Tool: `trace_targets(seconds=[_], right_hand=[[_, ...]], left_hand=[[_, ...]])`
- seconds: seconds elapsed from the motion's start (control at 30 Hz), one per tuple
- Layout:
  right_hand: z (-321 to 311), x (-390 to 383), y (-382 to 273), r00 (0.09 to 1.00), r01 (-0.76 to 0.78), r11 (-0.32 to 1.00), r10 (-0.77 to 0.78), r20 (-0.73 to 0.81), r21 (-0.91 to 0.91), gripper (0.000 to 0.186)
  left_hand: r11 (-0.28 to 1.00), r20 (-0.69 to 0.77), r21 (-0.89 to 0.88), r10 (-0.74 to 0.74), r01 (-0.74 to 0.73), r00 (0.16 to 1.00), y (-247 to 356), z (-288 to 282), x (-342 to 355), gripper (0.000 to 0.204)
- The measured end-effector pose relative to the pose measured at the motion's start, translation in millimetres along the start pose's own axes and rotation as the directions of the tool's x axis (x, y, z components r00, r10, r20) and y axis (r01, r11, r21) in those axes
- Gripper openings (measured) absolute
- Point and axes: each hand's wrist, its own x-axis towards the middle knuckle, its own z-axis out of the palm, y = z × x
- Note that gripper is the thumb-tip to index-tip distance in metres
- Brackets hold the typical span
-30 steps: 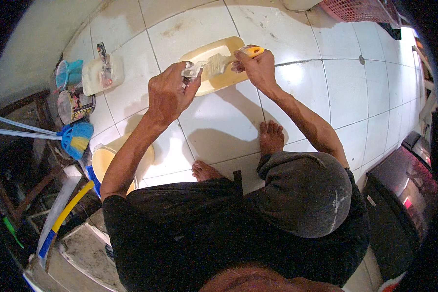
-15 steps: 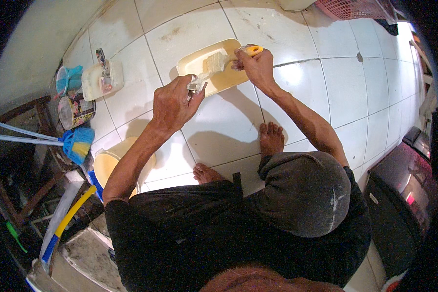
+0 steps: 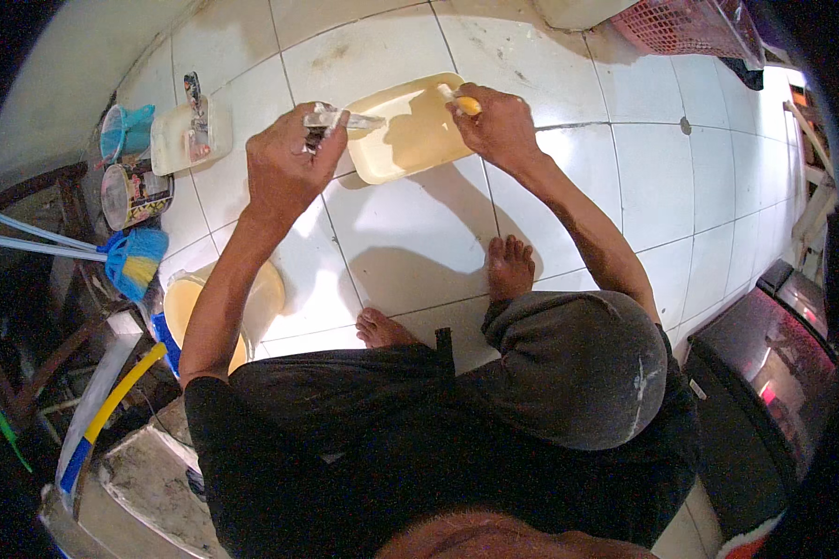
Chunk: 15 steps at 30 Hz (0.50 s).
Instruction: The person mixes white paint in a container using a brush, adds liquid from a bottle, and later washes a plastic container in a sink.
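A shallow cream tray (image 3: 408, 170) lies on the white tiles in front of me. Over its left end, my left hand (image 3: 294, 158) grips a flat, narrow scraper-like tool (image 3: 367, 121) smeared with whitish paste. Its tip juts over the tray. At the tray's right end, my right hand (image 3: 499, 130) closes round a yellow-handled tool (image 3: 469, 105). The working end of that tool is mostly hidden, so I cannot tell its kind now. Whitish residue coats my left fingers, and a shadow falls across the tray's bottom.
On the left stand a whitish tub (image 3: 216, 140) with a dark-handled tool in it, a turquoise bucket (image 3: 126, 133), a patterned pail (image 3: 138, 194) and a blue broom (image 3: 137, 263). A cream bucket (image 3: 268, 293) sits beside my left forearm. A dark glossy case (image 3: 764, 373) stands at right.
My hands have drawn apart: the left moved left and up with its tool. In my right hand, the yellow-handled tool has turned, and its broad tan end no longer shows over the tray.
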Motion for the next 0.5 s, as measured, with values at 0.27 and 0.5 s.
trace_targets(seconds=[0.27,0.5], right_hand=[[31,-8,-22,0.978,0.016,0.992,-0.041,0.204,0.123,0.023],[29,-15,-43,0.927,-0.012,0.98,-0.062,0.369,0.197,0.025]], left_hand=[[0.996,-0.081,0.02,-0.087,0.089,0.993,-1,-10,2,0.015],[0.996,-0.096,0.056,-0.07,0.075,0.993,2,-20,7,0.016]])
